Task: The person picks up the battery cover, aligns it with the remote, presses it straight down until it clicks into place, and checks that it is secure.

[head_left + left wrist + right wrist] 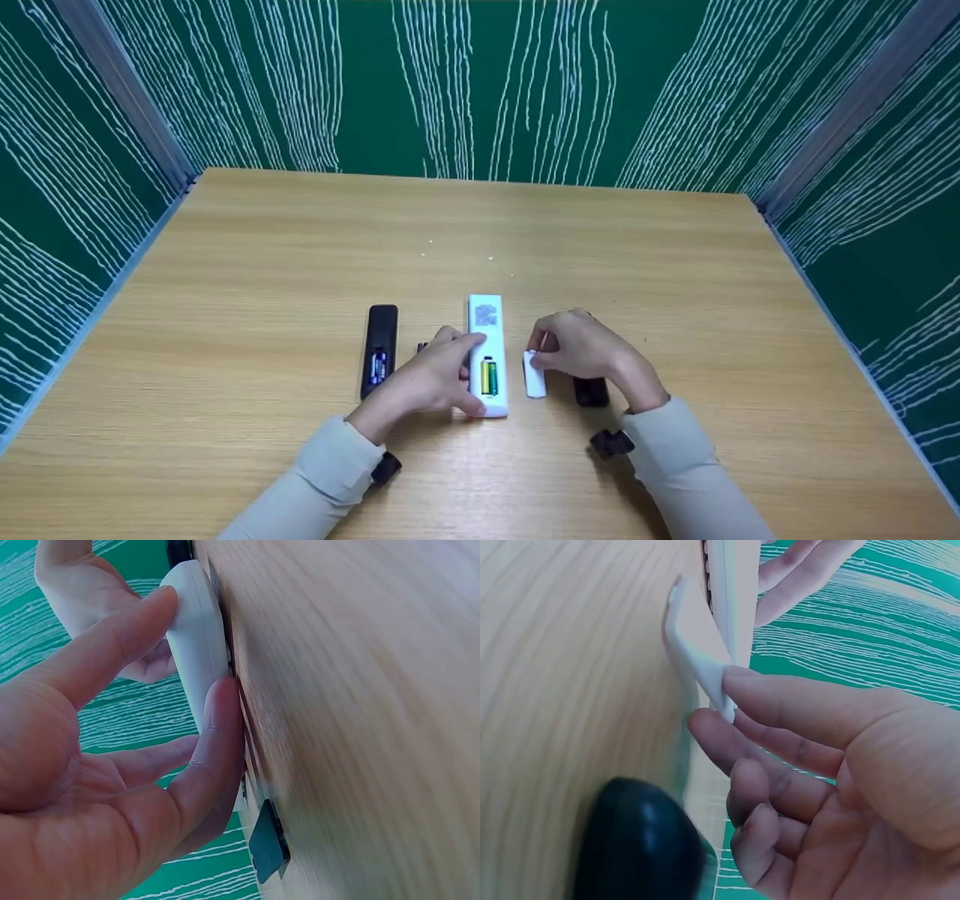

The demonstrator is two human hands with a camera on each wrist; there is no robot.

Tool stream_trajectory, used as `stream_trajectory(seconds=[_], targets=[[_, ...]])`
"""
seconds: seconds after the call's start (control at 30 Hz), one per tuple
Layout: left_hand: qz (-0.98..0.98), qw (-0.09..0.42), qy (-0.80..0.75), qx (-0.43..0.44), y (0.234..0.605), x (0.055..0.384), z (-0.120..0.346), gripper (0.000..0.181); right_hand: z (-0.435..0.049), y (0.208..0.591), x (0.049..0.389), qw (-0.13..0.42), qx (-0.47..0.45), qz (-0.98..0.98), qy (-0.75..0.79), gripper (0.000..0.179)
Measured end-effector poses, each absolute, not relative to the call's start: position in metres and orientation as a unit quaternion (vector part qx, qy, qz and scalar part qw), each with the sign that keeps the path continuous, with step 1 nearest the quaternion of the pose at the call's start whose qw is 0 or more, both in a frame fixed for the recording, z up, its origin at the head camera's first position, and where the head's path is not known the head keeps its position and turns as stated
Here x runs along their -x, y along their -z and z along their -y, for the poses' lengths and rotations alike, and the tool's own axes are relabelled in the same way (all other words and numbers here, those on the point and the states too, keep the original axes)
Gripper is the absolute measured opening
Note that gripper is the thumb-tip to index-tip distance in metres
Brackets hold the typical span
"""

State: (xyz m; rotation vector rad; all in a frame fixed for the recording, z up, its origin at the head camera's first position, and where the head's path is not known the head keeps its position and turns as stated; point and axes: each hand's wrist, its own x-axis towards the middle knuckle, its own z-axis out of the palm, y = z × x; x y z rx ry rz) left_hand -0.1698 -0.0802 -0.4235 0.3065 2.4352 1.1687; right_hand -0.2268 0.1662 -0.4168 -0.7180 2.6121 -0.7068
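A white remote control [488, 322] lies back side up on the table, two yellow-green batteries [489, 377] showing in its uncovered compartment. My left hand [431, 379] grips this remote by its side, with thumb and fingers spread along its edges in the left wrist view. Just right of it, my right hand [581, 345] pinches a white battery cover [697, 645] between thumb and fingertips. The cover is tilted, its lower end close to the tabletop. Part of a small dark cover [268, 844] shows beyond the left hand's fingers.
Left of the hands lies a black remote control [382, 326] with blue batteries [378, 366] in its uncovered compartment. Another black object [591, 391], with a rounded end, sits partly hidden under the right wrist. White specks dot the wooden table [300, 247]; green, white-streaked walls surround it.
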Motion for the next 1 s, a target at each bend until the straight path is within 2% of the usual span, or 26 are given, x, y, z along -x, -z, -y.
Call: stream_trajectory(seconds=[1.0], targets=[[-0.876, 0.209, -0.42, -0.111, 0.4244, 0.1702, 0.0807, 0.113, -0.1628, 0.4142, 0.2282, 0.112, 0.266, -0.914, 0.286, 0.005]])
